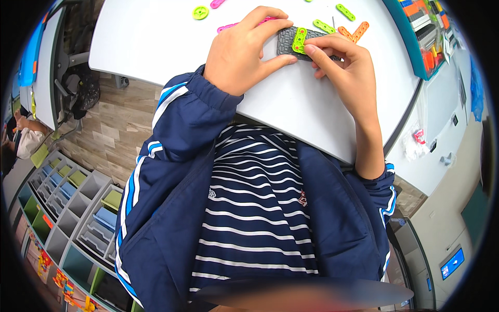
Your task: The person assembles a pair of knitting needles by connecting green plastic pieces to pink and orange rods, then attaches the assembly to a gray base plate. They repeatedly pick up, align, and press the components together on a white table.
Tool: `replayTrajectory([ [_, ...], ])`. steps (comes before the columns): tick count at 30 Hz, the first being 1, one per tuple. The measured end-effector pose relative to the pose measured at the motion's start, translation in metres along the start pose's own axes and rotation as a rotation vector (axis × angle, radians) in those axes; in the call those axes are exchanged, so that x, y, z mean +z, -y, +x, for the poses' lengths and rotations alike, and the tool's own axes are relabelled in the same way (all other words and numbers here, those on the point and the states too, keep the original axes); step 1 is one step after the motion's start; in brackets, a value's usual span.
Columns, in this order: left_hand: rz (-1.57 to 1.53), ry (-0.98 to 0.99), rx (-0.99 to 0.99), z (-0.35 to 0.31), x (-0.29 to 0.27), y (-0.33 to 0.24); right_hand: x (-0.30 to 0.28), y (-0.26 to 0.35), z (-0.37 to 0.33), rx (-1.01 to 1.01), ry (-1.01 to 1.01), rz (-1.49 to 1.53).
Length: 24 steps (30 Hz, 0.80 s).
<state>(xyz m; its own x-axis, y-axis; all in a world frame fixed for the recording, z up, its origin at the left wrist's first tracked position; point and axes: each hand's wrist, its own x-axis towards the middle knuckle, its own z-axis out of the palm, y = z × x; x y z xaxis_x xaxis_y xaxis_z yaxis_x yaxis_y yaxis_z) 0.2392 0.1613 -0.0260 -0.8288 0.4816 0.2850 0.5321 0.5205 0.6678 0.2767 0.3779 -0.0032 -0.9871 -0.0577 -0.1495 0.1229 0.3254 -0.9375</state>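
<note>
From the head view, we see our left hand (241,52) and our right hand (345,62) meeting over a dark grey perforated plate (287,40) that lies flat on the white tabletop (156,36), near its far middle. The left grip closes on the plate's near-left edge, thumb stretched along the edge and index finger over the top. A lime-green strip (299,40) with holes sits on the plate, and the right grip pinches at its near end with thumb and fingertips, so both grips are clenched on parts, neither released.

Around the plate lie loose pieces: a pink strip (227,27) half hidden behind the left hand, another pink strip (217,3) and a green round disc (200,12) further off, two more green strips (323,26) (345,12) and an orange angled piece (355,32) just beside the right fingers. A teal tray (410,41) of sorted parts stands at the right.

In our judgement the main risk is the green strip slipping out of line with the plate's holes, because the right fingertips cover the very spot they work on. If the left hold eases, the plate may slide on the smooth surface. The right knuckles sit close to the orange piece and could knock it away.
</note>
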Motion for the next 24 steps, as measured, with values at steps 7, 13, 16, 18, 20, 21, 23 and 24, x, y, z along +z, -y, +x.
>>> replayTrajectory([
  [7,-0.189,0.088,-0.14,0.007,-0.008,-0.013,0.001,0.005,-0.002,0.009,0.035,-0.12],
  [13,-0.233,0.002,0.011,0.007,-0.004,-0.011,-0.001,0.006,-0.004,-0.134,0.045,-0.205],
  [16,-0.34,-0.014,0.005,0.004,-0.001,-0.008,0.0,0.005,-0.006,-0.19,0.022,-0.257],
  [18,-0.435,-0.033,-0.048,0.001,0.003,-0.007,0.0,0.004,-0.007,-0.24,-0.003,-0.299],
  [20,-0.625,-0.088,-0.037,0.003,0.009,-0.003,-0.001,0.002,-0.006,-0.263,-0.019,-0.337],
  [21,-0.72,-0.113,-0.032,0.003,0.011,-0.001,-0.002,0.001,-0.005,-0.268,-0.029,-0.341],
  [23,-0.754,-0.037,-0.098,0.0,0.011,0.003,0.002,-0.001,-0.003,-0.317,-0.048,-0.385],
  [24,-0.772,0.001,-0.13,-0.001,0.011,0.005,0.003,-0.001,-0.002,-0.32,-0.057,-0.402],
])
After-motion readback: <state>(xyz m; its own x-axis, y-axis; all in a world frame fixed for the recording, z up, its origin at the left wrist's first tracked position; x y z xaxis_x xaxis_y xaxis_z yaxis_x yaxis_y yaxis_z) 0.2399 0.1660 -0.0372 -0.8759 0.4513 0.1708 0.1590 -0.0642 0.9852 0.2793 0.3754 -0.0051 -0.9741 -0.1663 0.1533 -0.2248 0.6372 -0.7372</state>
